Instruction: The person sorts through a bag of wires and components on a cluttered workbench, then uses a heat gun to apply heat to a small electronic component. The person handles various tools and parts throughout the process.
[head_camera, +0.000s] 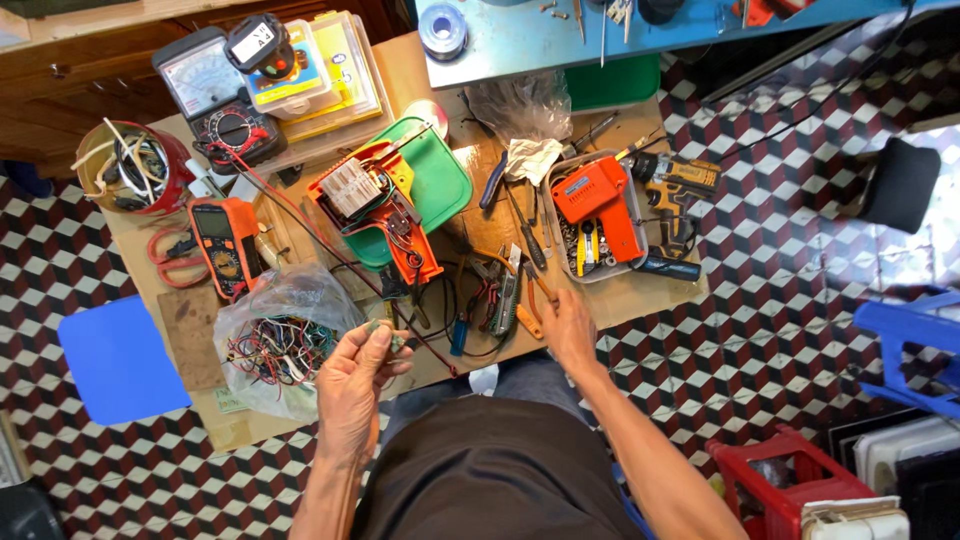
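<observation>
Hands at a cluttered repair bench.
Left hand (358, 375) pinched a small component (385, 332); at three o'clock, right hand (566, 325) rested among pliers (500, 295), grip unclear.

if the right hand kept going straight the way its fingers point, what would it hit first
Most likely the loose hand tools, pliers and cutters, lying on the table just past the right hand. Further along that line sits the opened orange power tool. Height above the table is unclear, so the hand might pass over them.
</observation>
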